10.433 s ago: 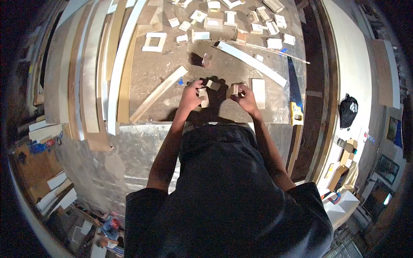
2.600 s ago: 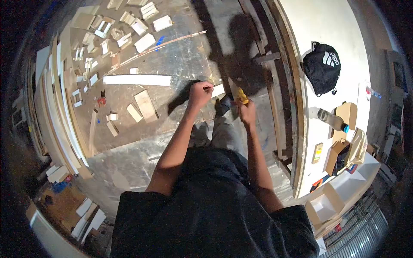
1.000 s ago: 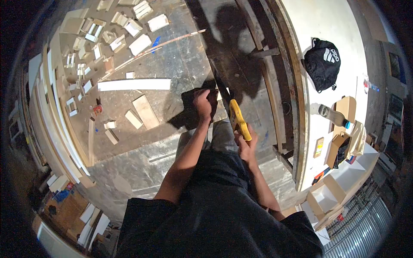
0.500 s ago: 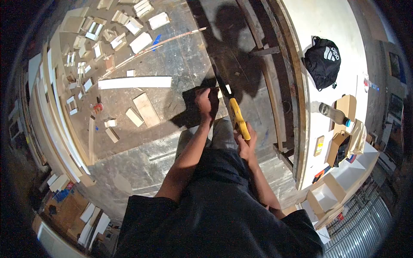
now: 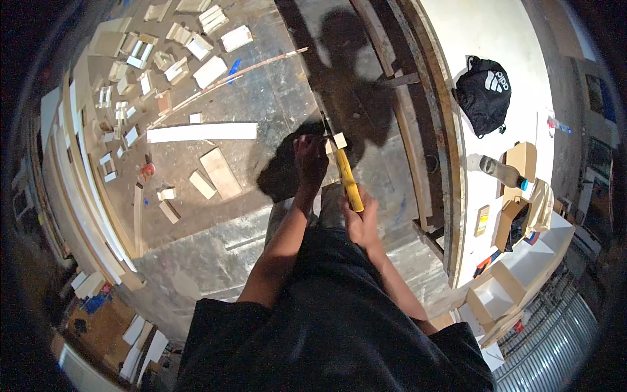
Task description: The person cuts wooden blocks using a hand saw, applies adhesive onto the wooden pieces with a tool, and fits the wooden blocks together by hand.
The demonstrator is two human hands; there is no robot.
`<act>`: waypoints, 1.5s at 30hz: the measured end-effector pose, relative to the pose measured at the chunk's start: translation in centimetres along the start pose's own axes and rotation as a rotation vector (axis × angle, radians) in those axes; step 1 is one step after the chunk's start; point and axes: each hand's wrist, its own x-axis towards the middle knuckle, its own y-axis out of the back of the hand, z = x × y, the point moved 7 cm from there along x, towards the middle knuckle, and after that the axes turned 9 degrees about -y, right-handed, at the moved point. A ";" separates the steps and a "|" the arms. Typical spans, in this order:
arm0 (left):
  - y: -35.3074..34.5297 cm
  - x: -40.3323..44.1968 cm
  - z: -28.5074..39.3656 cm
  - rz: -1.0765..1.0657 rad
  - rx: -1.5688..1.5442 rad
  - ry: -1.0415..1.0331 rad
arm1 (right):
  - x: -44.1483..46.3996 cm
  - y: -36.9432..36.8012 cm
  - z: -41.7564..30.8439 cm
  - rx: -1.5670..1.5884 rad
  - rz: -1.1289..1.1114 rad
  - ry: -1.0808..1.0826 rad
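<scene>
My right hand (image 5: 361,219) is closed around the yellow handle of a handsaw (image 5: 349,179). The saw's dark, narrow blade points away from me, across a small pale piece of wood (image 5: 339,140). On the near left of the blade, my left hand (image 5: 311,157) grips that wood, its fingers curled and mostly in shadow. The hand hides much of the piece, and one short end shows to the right of the blade. Both hands are in front of my knees, above the worktop (image 5: 274,98).
Left of my hands lie a long white strip (image 5: 202,132) and a flat wooden board (image 5: 220,172). Several small wooden assemblies are scattered farther off. A white table (image 5: 450,215) on the right carries a black bag (image 5: 483,95), a bottle (image 5: 503,171) and open boxes.
The saw and my right hand have shifted left and slightly toward me. The blade now lies closer to my left hand, and the wood's end shows right of it.
</scene>
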 end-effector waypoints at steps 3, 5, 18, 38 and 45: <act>0.2 0.5 0.7 -0.062 0.065 -0.007 | 0.4 -0.6 0.0 0.015 -0.089 -0.027; 0.4 0.8 0.7 -0.107 0.055 0.051 | 0.0 -0.1 -0.7 0.042 0.048 0.122; -1.6 3.8 -2.7 -0.048 0.322 0.471 | 0.7 -0.4 -0.4 0.181 0.043 0.094; -3.3 2.2 -4.7 0.163 0.068 0.651 | 3.6 0.9 -8.6 -0.025 -0.022 -0.176; -2.7 3.9 -4.3 0.018 -0.126 0.979 | 5.3 2.8 -9.2 -0.139 -0.018 -0.116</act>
